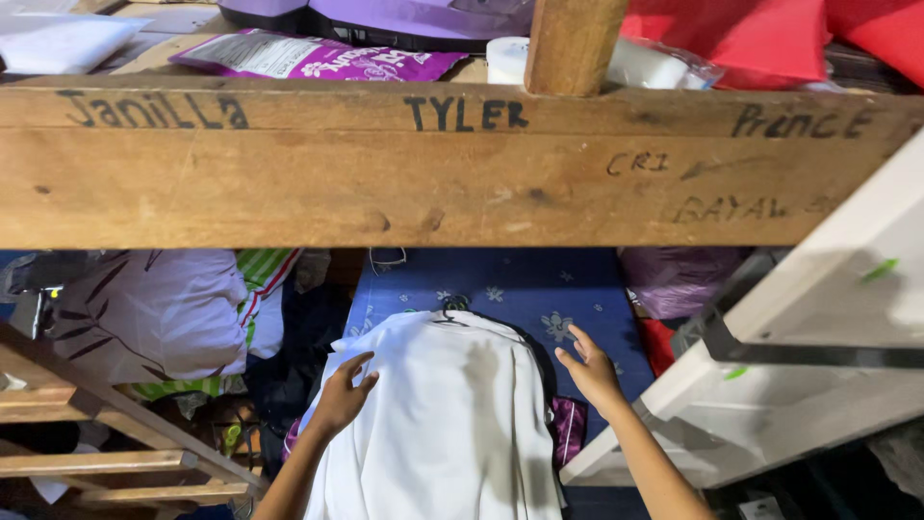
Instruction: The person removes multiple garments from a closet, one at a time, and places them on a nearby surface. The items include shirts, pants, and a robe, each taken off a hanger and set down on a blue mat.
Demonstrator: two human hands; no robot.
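A white garment (443, 414) on a hanger lies spread over darker clothes on a blue flower-print mattress (525, 289). My left hand (344, 393) rests on the garment's left edge, fingers curled around the cloth. On the garment's right side, my right hand (589, 369) hovers with its fingers spread, holding nothing. The dark hanger hook (450, 306) sticks out at the garment's top.
A thick wooden beam (385, 164) with handwriting crosses the view above the hands. A purple packet (308, 56), white roll (508, 58) and red cloth (751, 34) lie above it. Piled clothes (164, 308) sit left, a wooden ladder (106, 433) lower left, a white board (818, 337) right.
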